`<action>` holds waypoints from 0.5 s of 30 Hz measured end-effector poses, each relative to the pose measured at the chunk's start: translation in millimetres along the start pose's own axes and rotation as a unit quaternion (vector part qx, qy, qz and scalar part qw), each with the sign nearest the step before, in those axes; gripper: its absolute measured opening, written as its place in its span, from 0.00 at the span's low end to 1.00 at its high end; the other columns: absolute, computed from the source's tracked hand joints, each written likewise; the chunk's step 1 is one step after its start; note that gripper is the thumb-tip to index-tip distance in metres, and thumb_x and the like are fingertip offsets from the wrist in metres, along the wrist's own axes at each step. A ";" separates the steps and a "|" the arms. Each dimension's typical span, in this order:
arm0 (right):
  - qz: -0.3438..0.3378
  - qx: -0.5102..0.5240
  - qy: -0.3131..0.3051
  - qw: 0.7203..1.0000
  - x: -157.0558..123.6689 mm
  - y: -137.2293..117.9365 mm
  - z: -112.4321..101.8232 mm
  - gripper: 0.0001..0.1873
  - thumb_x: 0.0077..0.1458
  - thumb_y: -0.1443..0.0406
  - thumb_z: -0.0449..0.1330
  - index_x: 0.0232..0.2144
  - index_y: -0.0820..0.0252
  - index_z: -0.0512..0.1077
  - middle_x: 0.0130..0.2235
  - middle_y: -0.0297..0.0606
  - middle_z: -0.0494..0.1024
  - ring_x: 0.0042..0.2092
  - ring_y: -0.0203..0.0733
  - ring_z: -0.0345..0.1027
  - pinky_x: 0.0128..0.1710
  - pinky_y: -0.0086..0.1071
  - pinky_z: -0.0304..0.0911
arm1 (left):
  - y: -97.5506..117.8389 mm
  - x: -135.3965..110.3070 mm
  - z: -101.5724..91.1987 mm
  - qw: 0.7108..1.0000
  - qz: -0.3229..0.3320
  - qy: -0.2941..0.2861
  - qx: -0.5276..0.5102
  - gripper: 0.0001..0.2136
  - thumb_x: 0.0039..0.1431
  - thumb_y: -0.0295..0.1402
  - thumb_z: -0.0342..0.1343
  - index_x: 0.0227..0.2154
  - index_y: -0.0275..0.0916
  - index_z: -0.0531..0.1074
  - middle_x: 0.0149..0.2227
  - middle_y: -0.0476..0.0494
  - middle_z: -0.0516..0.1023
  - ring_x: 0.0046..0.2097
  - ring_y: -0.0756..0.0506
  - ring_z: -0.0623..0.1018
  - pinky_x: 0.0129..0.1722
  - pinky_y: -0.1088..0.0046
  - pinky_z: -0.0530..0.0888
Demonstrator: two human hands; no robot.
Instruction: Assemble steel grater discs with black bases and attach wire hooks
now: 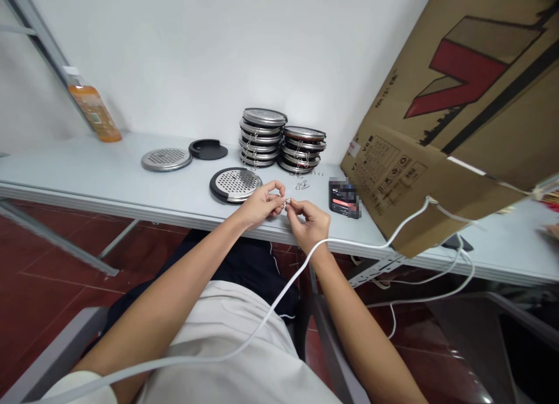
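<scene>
My left hand [267,205] and my right hand [308,222] meet above the table's front edge, fingertips almost touching. Between the pinched fingers of both is a small metal clip [287,202], shiny and partly covered by the fingertips. Just beyond lie loose wire clips [302,185]. To the left of my hands rests a round disc with a perforated metal face [239,183] and a black rim around part of it. Behind stand two stacks of similar round discs, a left stack [262,137] and a right stack [303,149], with wire clips hanging at their sides.
A perforated metal disc [166,159] and a black round cover [208,149] lie to the left. An orange bottle [95,114] stands near the wall. On the right are a phone [344,198] and a big cardboard box [406,165]. A white cable [279,299] crosses before my body.
</scene>
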State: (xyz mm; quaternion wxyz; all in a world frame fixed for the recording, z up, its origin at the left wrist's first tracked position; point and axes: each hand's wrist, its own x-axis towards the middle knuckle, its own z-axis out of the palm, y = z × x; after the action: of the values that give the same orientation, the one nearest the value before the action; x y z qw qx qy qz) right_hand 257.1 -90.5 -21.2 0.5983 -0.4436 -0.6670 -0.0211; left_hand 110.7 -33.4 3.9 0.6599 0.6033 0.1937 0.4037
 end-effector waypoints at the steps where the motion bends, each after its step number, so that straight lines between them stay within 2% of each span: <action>1: 0.005 0.000 -0.001 1.000 -0.2 0.7 0.1 0.06 0.57 0.65 0.61 0.32 0.59 0.78 0.28 0.36 0.79 0.28 0.37 0.70 0.32 0.31 0.68 | -0.3 0.0 -0.5 1.000 -0.002 -0.002 0.001 0.15 0.52 0.37 0.65 0.35 0.41 0.62 0.19 0.58 0.65 0.21 0.56 0.65 0.23 0.82 0.60; 9: 0.090 0.083 -0.027 0.992 -5.6 13.9 0.6 0.07 0.55 0.63 0.63 0.35 0.59 0.78 0.31 0.38 0.80 0.30 0.39 0.73 0.34 0.33 0.70 | -2.9 0.2 -4.6 0.999 0.022 -0.025 0.043 0.13 0.56 0.38 0.62 0.36 0.41 0.63 0.19 0.57 0.66 0.21 0.55 0.65 0.22 0.83 0.59; 15: 0.101 0.086 -0.026 0.991 -7.2 11.1 2.9 0.07 0.55 0.62 0.63 0.34 0.60 0.76 0.30 0.37 0.80 0.30 0.38 0.72 0.34 0.32 0.69 | 0.1 -0.8 -2.3 1.000 0.005 -0.020 0.019 0.14 0.54 0.37 0.63 0.35 0.40 0.63 0.18 0.58 0.65 0.21 0.56 0.65 0.22 0.83 0.61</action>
State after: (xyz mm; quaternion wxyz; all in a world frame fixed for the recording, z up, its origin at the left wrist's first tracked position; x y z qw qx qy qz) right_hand 260.9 -86.2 -33.4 0.6158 -0.4564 -0.6330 0.1084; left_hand 108.4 -32.5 3.4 0.6500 0.6246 0.1849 0.3913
